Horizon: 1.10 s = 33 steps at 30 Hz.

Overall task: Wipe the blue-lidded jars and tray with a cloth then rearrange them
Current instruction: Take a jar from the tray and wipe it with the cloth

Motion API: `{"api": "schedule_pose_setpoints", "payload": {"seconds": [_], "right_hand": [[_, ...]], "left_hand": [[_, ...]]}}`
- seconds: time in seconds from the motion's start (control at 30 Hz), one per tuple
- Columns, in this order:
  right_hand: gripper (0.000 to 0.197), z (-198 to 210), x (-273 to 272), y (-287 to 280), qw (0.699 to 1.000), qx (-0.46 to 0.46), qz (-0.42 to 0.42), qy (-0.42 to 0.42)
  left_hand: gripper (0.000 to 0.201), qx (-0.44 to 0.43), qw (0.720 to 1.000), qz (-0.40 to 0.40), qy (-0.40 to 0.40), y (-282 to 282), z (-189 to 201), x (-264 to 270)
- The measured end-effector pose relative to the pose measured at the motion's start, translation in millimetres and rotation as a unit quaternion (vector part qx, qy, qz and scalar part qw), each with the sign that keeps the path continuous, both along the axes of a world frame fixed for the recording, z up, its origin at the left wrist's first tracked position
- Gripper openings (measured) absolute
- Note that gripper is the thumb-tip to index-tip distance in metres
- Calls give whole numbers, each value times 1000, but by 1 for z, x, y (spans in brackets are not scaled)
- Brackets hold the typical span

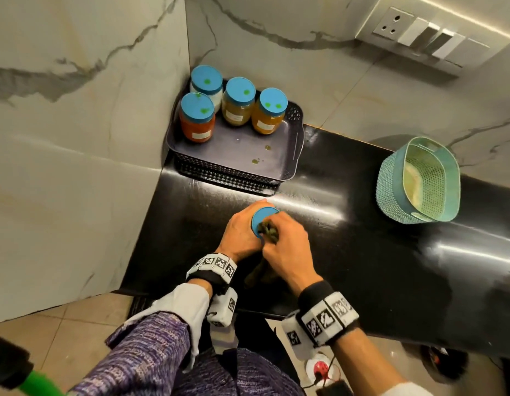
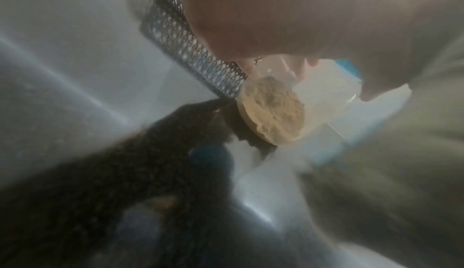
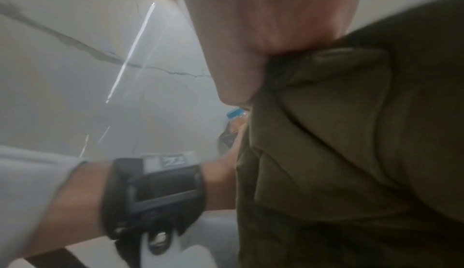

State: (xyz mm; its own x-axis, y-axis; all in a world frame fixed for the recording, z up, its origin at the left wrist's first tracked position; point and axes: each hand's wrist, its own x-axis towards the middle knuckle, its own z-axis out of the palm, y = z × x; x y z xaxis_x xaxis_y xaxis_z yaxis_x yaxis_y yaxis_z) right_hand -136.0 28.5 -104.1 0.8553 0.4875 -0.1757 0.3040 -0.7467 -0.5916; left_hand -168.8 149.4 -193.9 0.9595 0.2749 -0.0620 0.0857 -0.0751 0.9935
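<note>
On the bench (image 1: pixel 362 224), the left hand (image 1: pixel 240 232) grips the jar (image 1: pixel 262 221) while the right hand (image 1: pixel 288 247) clutches the cloth (image 1: pixel 269 231) on its lid. Hard rubbing could tip the jar, apparently part-filled with powder.

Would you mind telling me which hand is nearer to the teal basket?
The right hand, wiping the jar with the cloth, lies on the side toward the teal basket; the left hand grips the jar's far side.
</note>
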Motion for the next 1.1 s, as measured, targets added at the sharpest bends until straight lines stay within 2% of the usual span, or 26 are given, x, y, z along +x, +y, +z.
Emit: {"api": "schedule_pose_setpoints", "payload": {"seconds": [0.13, 0.2, 0.23, 0.33, 0.4, 0.5, 0.57, 0.67, 0.77, 0.87, 0.93, 1.03, 1.1], "right_hand": [[29, 1, 5, 20, 997, 29, 71, 29], [24, 0, 24, 26, 998, 24, 50, 25], [20, -1, 32, 24, 999, 19, 21, 18], [15, -4, 37, 1, 998, -9, -65, -2], [17, -1, 20, -12, 998, -10, -63, -8], [28, 3, -3, -2, 1000, 3, 19, 10], [30, 4, 9, 16, 999, 6, 44, 21], [17, 2, 38, 24, 1000, -5, 13, 12], [11, 0, 40, 1, 998, -34, -43, -7], [23, 3, 10, -5, 999, -44, 14, -4], [22, 5, 2, 9, 998, -25, 56, 12], [18, 7, 27, 28, 998, -10, 54, 9], [14, 5, 42, 23, 1000, -22, 23, 0]], "left_hand": [[43, -21, 1000, 18, -10, 2, -7, -2], [32, 7, 999, 30, 17, 3, -3, 1], [33, 17, 999, 24, 22, 3, -1, 2], [58, 16, 1000, 7, 7, 1, 6, 3], [66, 19, 1000, 6, 5, 2, 5, 1], [58, 9, 1000, 9, -4, 4, 3, 0], [49, 15, 999, 20, -25, 1, -3, 2], [43, 15, 999, 36, 13, 0, 2, 4], [55, 16, 1000, 22, -4, 0, 9, 3], [53, 7, 1000, 15, -24, 0, 9, 0], [45, 14, 999, 25, -37, 0, 3, 0], [34, 24, 999, 45, -1, -1, 2, 0], [37, 20, 999, 36, 12, -1, 7, 2]]}}
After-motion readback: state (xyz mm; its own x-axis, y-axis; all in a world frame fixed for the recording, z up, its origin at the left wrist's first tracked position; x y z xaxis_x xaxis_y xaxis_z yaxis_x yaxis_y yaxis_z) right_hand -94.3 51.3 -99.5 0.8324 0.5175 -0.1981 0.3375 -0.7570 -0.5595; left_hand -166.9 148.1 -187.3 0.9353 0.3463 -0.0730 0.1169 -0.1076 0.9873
